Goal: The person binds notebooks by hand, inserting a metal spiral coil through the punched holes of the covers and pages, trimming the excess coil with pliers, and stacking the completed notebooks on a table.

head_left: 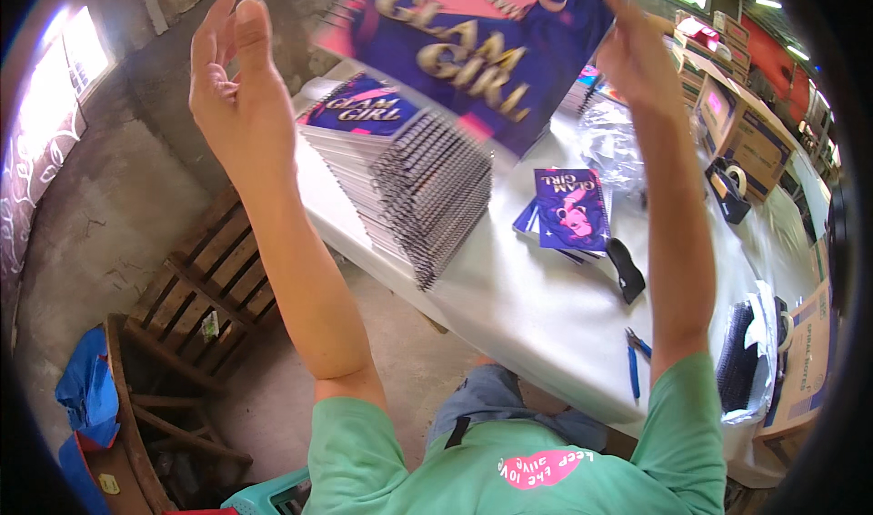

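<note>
A spiral notebook [477, 47] with a purple-blue and pink cover is raised in front of me, slightly blurred and cut by the top edge. My right hand [634, 60] grips its right edge. To the left of its coil, apart from it, my left hand [238, 79] is up with thumb and fingers stretched and holds nothing. Below the raised notebook, a tall stack of spiral notebooks [427, 197] stands at the table's edge, coils facing me. A smaller pile of notebooks [573, 210] lies to its right.
On the white-covered table [527, 306] lie a black tool [626, 270], blue-handled pliers [634, 365] and clear plastic wrap [611, 138]. A tape dispenser [727, 190] and cardboard boxes [746, 133] stand at right. A wooden slatted bench [205, 288] is at left.
</note>
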A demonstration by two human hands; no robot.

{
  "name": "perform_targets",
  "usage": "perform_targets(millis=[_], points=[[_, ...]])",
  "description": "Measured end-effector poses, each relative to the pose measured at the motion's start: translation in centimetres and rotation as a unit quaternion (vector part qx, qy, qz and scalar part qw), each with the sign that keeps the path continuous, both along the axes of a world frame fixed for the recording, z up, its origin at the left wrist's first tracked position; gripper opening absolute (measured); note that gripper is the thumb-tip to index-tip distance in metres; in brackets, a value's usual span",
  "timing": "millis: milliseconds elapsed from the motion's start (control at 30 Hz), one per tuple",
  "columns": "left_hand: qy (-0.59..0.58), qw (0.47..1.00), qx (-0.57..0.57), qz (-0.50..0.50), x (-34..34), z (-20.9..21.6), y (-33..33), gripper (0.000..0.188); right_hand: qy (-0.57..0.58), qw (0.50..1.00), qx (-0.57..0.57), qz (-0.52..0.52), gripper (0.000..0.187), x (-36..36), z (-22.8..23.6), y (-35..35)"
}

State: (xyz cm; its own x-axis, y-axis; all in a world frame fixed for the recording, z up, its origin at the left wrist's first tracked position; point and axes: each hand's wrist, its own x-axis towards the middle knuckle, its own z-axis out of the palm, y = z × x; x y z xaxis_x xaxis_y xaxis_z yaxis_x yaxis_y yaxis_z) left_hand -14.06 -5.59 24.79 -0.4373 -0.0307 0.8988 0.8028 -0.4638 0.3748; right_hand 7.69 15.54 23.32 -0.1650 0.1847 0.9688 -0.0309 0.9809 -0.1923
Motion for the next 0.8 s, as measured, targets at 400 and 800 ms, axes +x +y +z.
perform_targets(millis=[400,800], points=[[-0.235,0.938,-0.127,-0.221,-6.7,-11.6,3.1,0.047,-0.32,0.905,-0.019,0.278,0.035,-18.9,10.2,-2.3],[-0.242,0.948,-0.083,-0.189,-6.7,-12.4,4.0,0.052,-0.134,0.945,-0.023,0.296,0.043,-14.1,0.6,6.7]])
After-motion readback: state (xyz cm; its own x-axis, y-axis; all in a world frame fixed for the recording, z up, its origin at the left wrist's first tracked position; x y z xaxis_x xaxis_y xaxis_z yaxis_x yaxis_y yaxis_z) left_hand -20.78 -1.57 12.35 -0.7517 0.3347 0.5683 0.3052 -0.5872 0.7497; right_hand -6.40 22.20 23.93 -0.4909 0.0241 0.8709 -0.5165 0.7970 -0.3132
